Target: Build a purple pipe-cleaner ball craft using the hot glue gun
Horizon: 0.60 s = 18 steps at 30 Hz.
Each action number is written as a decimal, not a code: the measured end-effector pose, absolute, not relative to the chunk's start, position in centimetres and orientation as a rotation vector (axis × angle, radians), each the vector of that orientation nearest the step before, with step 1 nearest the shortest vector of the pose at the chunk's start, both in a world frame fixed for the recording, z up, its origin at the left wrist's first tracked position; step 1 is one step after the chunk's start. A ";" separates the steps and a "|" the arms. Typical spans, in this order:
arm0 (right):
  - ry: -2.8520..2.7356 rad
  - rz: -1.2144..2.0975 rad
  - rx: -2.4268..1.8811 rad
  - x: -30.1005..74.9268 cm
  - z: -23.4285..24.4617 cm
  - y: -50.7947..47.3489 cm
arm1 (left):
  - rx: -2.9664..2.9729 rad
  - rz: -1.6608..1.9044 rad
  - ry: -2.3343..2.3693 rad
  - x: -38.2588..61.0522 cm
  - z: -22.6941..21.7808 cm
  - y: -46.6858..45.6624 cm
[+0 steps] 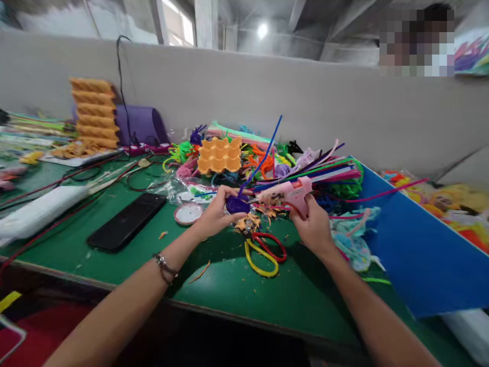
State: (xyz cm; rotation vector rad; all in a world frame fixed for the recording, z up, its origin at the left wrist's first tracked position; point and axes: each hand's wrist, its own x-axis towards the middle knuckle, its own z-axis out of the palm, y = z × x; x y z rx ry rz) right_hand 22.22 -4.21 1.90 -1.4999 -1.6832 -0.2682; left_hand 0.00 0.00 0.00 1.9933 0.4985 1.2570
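My left hand [218, 213] holds a coiled purple pipe cleaner piece [237, 205] between thumb and fingers. A long blue-purple pipe cleaner stem [263, 155] rises from it, leaning right. My right hand [314, 224] is wrapped round the handle of a pink hot glue gun [292, 193]. The gun's nozzle points left, close to the purple coil; whether it touches I cannot tell. Below the hands lie scissors [263, 255] with one yellow and one red handle loop, their blades hidden under orange foam scraps [248, 222].
Behind the hands are an orange egg-crate foam piece [219, 155] and a heap of colourful pipe cleaners [324, 171]. To the left lie a black phone [128, 221] and a small round dish [189, 214]. A blue board [420, 250] stands at the right. A person [420, 41] is beyond the partition [267, 92].
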 end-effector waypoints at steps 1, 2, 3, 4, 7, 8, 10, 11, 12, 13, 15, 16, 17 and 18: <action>-1.680 -0.283 -1.511 22.3 1.9 -4.1 | 1.982 1.257 0.506 0.0 0.0 0.0; -1.680 -0.297 -1.521 22.3 1.8 -4.1 | 1.971 1.256 0.512 0.0 0.1 0.0; -1.683 -0.311 -1.531 22.3 1.8 -4.0 | 1.961 1.254 0.517 -0.1 0.1 0.0; -1.689 -0.324 -1.541 22.4 1.8 -4.0 | 1.951 1.251 0.520 -0.1 0.1 0.0; -1.723 -0.363 -1.567 22.6 1.7 -3.9 | 1.926 1.232 0.522 -0.1 0.1 0.1; -1.730 -0.379 -1.573 22.7 1.7 -3.9 | 1.917 1.228 0.521 -0.1 0.1 0.1; -1.750 -0.413 -1.578 22.9 1.5 -3.8 | 1.879 1.241 0.529 -0.1 0.0 0.3; -1.761 -0.425 -1.581 23.1 1.3 -3.7 | 1.849 1.265 0.536 -0.2 0.0 0.4; -1.772 -0.427 -1.588 23.1 1.2 -3.5 | 1.816 1.300 0.545 -0.2 0.0 0.5; -1.784 -0.415 -1.599 23.2 0.9 -3.4 | 1.786 1.341 0.556 -0.3 -0.1 0.7; -1.809 -0.349 -1.627 23.1 0.4 -3.1 | 1.748 1.412 0.575 -0.4 -0.1 0.9; -1.821 -0.304 -1.636 22.9 0.2 -2.9 | 1.740 1.435 0.584 -0.5 -0.1 1.0; -1.838 -0.254 -1.636 22.7 -0.1 -2.7 | 1.735 1.449 0.591 -0.5 -0.1 1.1; -1.866 -0.203 -1.633 22.4 -0.3 -2.6 | 1.730 1.459 0.596 -0.5 -0.1 1.2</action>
